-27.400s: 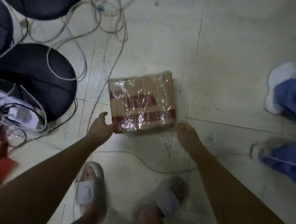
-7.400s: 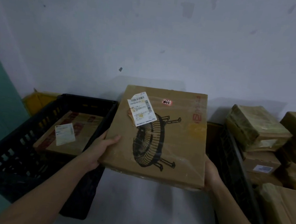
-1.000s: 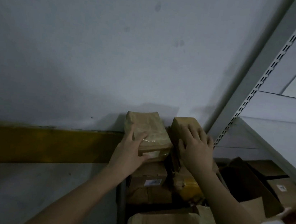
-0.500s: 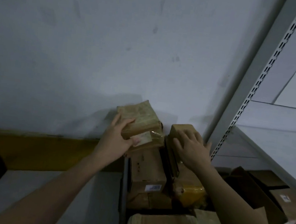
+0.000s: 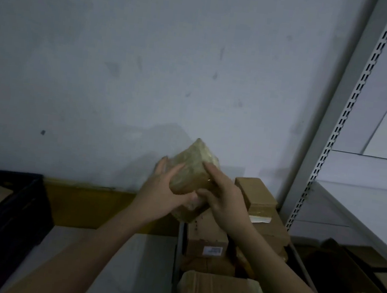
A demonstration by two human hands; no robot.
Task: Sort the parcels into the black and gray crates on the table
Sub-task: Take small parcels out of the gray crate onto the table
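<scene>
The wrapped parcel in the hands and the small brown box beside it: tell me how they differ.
The wrapped parcel is held in the air, tilted corner-up, by the left hand and right hand; the small brown box lies flat on the stacked parcels, untouched. The wrapped parcel's cover looks glossy and crinkled; the small brown box looks smooth and matte. Both are brownish and block-shaped.

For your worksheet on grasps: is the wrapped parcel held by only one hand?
No, both the left hand and right hand grip the wrapped parcel.

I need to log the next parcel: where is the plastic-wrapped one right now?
In the head view, the plastic-wrapped parcel is held up at centre between both hands, left hand and right hand, above the stacked boxes.
</scene>
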